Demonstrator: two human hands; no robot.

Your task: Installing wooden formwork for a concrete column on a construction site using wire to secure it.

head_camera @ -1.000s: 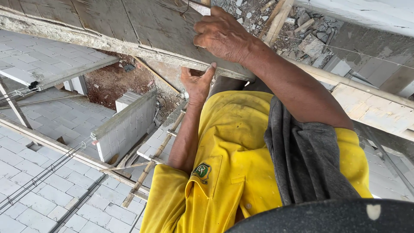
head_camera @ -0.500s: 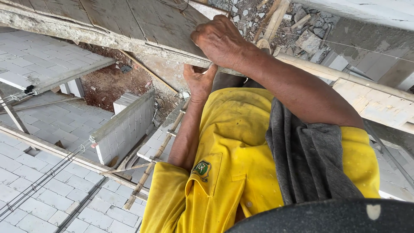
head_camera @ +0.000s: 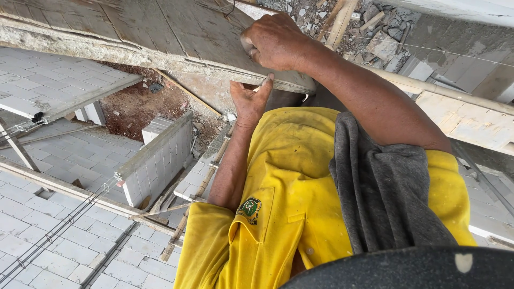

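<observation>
— Since a second ago our right hand has curled tighter onto the wooden board; the left hand still presses open-palmed under its edge.

— So we're steadying it, board at twelve o'clock, block walls at eight.

Daylit building site: pale block walls at nine o'clock, red earth beyond them, rubble at one o'clock

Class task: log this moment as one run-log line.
left hand: under board edge, fingers up | right hand: gripping wooden board from above | yellow shirt
</observation>
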